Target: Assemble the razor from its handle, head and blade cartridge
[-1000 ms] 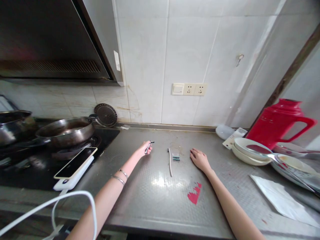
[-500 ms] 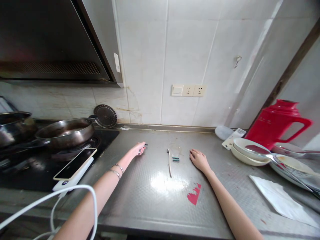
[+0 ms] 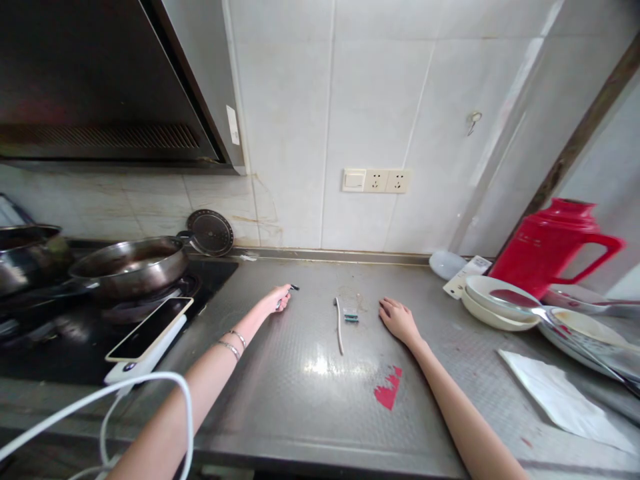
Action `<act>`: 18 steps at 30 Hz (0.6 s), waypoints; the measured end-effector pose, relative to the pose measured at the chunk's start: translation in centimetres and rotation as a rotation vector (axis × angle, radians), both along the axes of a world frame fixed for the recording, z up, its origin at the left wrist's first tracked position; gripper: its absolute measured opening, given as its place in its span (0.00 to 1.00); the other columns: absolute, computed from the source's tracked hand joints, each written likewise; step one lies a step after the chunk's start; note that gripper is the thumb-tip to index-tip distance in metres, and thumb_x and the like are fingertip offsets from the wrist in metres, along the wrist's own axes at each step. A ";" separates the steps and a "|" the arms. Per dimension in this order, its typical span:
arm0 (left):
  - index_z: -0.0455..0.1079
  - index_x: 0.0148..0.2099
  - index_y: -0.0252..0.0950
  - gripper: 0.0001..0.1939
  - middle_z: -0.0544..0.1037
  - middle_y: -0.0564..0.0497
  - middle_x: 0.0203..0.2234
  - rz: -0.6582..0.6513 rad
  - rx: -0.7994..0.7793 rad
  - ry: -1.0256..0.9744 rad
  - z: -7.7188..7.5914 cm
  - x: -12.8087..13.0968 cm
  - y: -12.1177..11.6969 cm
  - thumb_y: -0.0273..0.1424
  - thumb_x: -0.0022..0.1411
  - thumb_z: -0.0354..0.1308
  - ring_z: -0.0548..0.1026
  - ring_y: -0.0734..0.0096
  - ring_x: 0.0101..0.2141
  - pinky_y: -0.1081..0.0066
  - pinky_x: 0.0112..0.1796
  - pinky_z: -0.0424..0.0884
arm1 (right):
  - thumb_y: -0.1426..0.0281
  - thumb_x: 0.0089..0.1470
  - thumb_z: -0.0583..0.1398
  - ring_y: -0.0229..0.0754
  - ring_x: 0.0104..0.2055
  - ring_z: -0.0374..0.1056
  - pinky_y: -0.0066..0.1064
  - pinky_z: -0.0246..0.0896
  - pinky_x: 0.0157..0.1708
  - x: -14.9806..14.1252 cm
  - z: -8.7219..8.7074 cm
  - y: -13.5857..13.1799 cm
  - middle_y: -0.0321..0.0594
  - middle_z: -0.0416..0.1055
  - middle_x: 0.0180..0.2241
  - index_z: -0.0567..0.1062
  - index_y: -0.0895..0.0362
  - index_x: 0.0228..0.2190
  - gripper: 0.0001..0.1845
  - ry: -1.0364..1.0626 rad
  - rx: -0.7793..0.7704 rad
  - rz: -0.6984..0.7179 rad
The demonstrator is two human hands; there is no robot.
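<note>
My left hand (image 3: 278, 299) is closed around a small, thin tool (image 3: 295, 287) with a dark tip and a silvery part. Most of it is hidden by the fingers, so its kind is unclear. My right hand (image 3: 397, 317) lies flat on the counter, palm down, holding nothing. Between the hands lies a thin whitish stick (image 3: 339, 328) with a small dark head at its far end. Just right of it are two short dark-green bars (image 3: 351, 319), seemingly in a clear wrapper. A torn-looking red piece (image 3: 389, 389) sits nearer the counter's front.
On the left, a steel pan (image 3: 133, 265) stands on the black stove, beside a phone (image 3: 150, 329) and a white cable (image 3: 170, 377). To the right are a red thermos jug (image 3: 550, 247), stacked bowls (image 3: 495, 313) and a white paper sheet (image 3: 560, 397). Tiled wall with sockets (image 3: 387, 181) stands behind.
My left hand has moved slightly left and toward me with the tool, then its tip has turned outward a little. My right hand stays put.
</note>
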State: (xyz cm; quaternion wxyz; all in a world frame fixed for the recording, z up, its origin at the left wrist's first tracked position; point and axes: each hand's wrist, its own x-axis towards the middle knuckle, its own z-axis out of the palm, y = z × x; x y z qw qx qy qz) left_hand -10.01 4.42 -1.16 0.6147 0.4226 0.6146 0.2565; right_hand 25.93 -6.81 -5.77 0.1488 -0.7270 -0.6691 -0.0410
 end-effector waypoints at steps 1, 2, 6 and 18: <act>0.56 0.22 0.36 0.20 0.51 0.61 0.07 -0.001 0.015 -0.010 0.0 0.0 -0.1 0.43 0.62 0.45 0.49 0.84 0.08 0.81 0.12 0.42 | 0.66 0.57 0.46 0.45 0.57 0.56 0.39 0.48 0.54 0.0 0.0 0.0 0.45 0.63 0.55 0.69 0.55 0.50 0.22 -0.002 0.002 0.002; 0.56 0.22 0.36 0.20 0.51 0.62 0.07 -0.003 0.034 -0.023 0.1 0.1 -0.2 0.43 0.61 0.45 0.50 0.84 0.08 0.81 0.12 0.42 | 0.66 0.57 0.46 0.45 0.57 0.56 0.39 0.48 0.53 0.0 0.0 0.0 0.45 0.63 0.55 0.69 0.56 0.50 0.23 -0.003 0.004 0.004; 0.56 0.22 0.36 0.20 0.50 0.63 0.07 -0.019 0.133 -0.103 0.4 1.0 -1.1 0.44 0.60 0.45 0.49 0.83 0.08 0.81 0.12 0.43 | 0.65 0.57 0.46 0.46 0.57 0.56 0.41 0.48 0.53 0.0 -0.1 0.0 0.45 0.63 0.55 0.69 0.56 0.50 0.23 -0.008 0.009 0.004; 0.60 0.28 0.37 0.18 0.57 0.62 0.10 -0.100 0.357 -0.313 -1.0 7.8 -5.9 0.44 0.58 0.40 0.57 0.81 0.11 0.80 0.14 0.55 | 0.65 0.57 0.47 0.45 0.57 0.56 0.40 0.47 0.54 -0.1 0.3 -0.1 0.45 0.63 0.55 0.69 0.55 0.50 0.22 0.019 0.008 -0.002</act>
